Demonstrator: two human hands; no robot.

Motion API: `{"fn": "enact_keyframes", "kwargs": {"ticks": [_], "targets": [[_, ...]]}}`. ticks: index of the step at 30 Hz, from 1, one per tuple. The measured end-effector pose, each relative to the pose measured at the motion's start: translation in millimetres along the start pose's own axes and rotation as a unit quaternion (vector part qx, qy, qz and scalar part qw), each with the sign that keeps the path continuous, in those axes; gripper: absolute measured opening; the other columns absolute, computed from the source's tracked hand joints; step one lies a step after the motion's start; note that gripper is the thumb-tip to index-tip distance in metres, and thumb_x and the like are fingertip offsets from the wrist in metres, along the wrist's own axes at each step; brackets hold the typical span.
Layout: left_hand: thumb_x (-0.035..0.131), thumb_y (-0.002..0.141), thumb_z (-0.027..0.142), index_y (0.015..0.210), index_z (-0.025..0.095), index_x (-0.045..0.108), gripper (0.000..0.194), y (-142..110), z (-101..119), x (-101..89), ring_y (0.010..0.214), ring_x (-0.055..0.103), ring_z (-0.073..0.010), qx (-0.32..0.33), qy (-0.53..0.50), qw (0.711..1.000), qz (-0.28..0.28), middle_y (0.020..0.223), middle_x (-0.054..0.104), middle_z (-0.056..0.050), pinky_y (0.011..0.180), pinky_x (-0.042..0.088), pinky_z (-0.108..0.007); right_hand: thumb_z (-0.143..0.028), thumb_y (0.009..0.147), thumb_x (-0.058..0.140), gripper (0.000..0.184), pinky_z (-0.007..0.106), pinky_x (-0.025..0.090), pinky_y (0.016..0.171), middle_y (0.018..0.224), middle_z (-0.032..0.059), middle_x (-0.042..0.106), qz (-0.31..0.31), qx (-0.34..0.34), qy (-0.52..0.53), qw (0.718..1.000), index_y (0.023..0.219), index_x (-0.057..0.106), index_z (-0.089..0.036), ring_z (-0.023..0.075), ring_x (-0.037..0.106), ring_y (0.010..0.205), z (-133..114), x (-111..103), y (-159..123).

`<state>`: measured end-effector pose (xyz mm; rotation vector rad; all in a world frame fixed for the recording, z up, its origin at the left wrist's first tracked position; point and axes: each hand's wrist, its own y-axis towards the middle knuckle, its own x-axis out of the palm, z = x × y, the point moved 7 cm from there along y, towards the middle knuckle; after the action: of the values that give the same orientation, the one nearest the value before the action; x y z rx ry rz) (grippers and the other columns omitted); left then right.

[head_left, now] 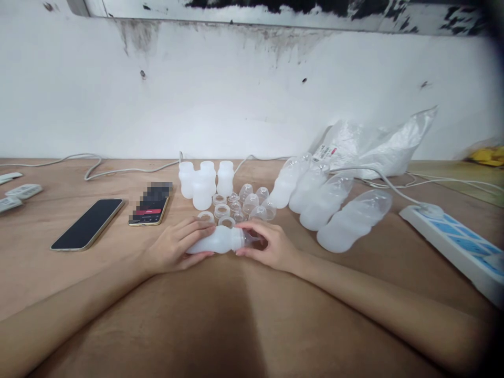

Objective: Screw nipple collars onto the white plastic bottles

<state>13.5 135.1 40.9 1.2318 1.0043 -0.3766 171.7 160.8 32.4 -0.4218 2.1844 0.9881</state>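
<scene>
A milky-white baby bottle [214, 241] lies sideways just above the table, between my two hands. My left hand [177, 245] is wrapped round its base end. The fingers of my right hand [271, 244] grip the collar at its other end, where a clear teat [251, 239] points right. Right behind the bottle are several white collar rings [222, 210], small clear teats [237, 216] and clear dome caps [251, 202]. Further back, three open bottle bodies [202, 186] stand upright.
Several capped bottles [340, 226] lean in a row at the right. Behind them sits a white plastic bag [366, 144]. A power strip [459, 241] with a cable lies far right. Two phones, one dark [87, 224] and one lit [151, 207], rest at the left. A wall [220, 94] bounds the table.
</scene>
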Motion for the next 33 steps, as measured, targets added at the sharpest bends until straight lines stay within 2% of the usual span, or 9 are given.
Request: {"fn": "enact_keyframes", "kwargs": {"ticks": [6,9,12,15,19,23,26,30,33], "targets": [[0.057,0.080,0.018,0.123,0.014,0.039,0.047,-1,5,0.6,0.109,0.049,-0.0269,0.044,0.032,0.999,-0.003,0.113,0.058,-0.015,0.082,0.049,-0.041,-0.047,0.073,0.059,0.035,0.026,0.047,0.059,0.076,0.0045,0.063,-0.017,0.010,-0.007,1.000,0.090,0.058,-0.017,0.0148,0.059,0.066,3,2,2],[0.058,0.079,0.022,0.122,0.015,0.040,0.047,-1,2,-0.4,0.107,0.052,-0.0253,0.014,0.009,1.000,0.008,0.111,0.058,-0.014,0.083,0.049,-0.040,-0.048,0.074,0.058,0.039,0.028,0.048,0.063,0.082,0.0049,0.064,-0.025,0.012,-0.014,1.000,0.099,0.057,-0.018,0.0155,0.059,0.070,3,3,2],[0.058,0.078,0.028,0.119,0.014,0.043,0.045,-1,-3,-0.5,0.100,0.057,-0.0230,-0.034,-0.025,0.999,0.007,0.107,0.060,-0.014,0.081,0.050,-0.036,-0.047,0.072,0.061,0.052,0.031,0.050,0.073,0.104,0.0066,0.061,-0.026,-0.021,-0.020,0.999,0.116,0.047,-0.022,0.0174,0.060,0.085,-3,3,1],[0.055,0.080,0.030,0.117,0.015,0.045,0.042,-3,-6,-1.2,0.091,0.060,-0.0202,-0.067,-0.045,0.997,0.009,0.102,0.062,-0.012,0.074,0.052,-0.031,-0.040,0.076,0.059,0.048,0.034,0.049,0.080,0.112,0.0066,0.059,-0.017,-0.060,-0.026,0.998,0.118,0.044,-0.023,0.0187,0.057,0.097,-9,4,-1],[0.058,0.078,0.031,0.117,0.013,0.045,0.045,-2,-5,-1.4,0.090,0.061,-0.0199,-0.052,-0.035,0.998,0.010,0.099,0.062,-0.012,0.074,0.052,-0.030,-0.039,0.076,0.059,0.042,0.029,0.051,0.072,0.104,0.0059,0.062,0.008,-0.060,-0.017,0.998,0.112,0.049,-0.022,0.0165,0.061,0.085,-9,2,-3],[0.061,0.077,0.029,0.120,0.012,0.042,0.050,2,4,-2.9,0.098,0.058,-0.0230,0.001,0.001,1.000,0.021,0.105,0.061,-0.015,0.080,0.051,-0.037,-0.041,0.072,0.063,0.043,0.026,0.051,0.066,0.097,0.0059,0.065,0.018,-0.052,-0.012,0.998,0.107,0.052,-0.018,0.0142,0.062,0.074,-8,1,-4],[0.063,0.076,0.026,0.119,0.009,0.042,0.051,4,11,-6.9,0.096,0.058,-0.0242,0.039,0.049,0.997,0.038,0.103,0.062,-0.016,0.078,0.052,-0.038,-0.043,0.071,0.062,0.041,0.025,0.050,0.061,0.088,0.0058,0.066,0.021,-0.030,-0.004,0.999,0.101,0.054,-0.016,0.0131,0.060,0.065,-7,1,-3],[0.057,0.081,0.020,0.119,0.007,0.042,0.043,4,19,-10.2,0.099,0.056,-0.0262,0.080,0.097,0.992,0.029,0.106,0.062,-0.017,0.076,0.052,-0.039,-0.046,0.072,0.059,0.040,0.021,0.044,0.047,0.066,0.0023,0.061,-0.008,0.030,0.021,0.999,0.094,0.057,-0.013,0.0100,0.051,0.050,-3,5,0],[0.051,0.083,0.012,0.119,0.009,0.043,0.038,3,21,-9.2,0.104,0.054,-0.0272,0.098,0.111,0.989,0.011,0.108,0.062,-0.016,0.075,0.052,-0.039,-0.046,0.073,0.058,0.037,0.019,0.040,0.043,0.059,-0.0007,0.056,-0.039,0.061,0.051,0.996,0.089,0.058,-0.013,0.0081,0.045,0.046,-1,9,1]]}}
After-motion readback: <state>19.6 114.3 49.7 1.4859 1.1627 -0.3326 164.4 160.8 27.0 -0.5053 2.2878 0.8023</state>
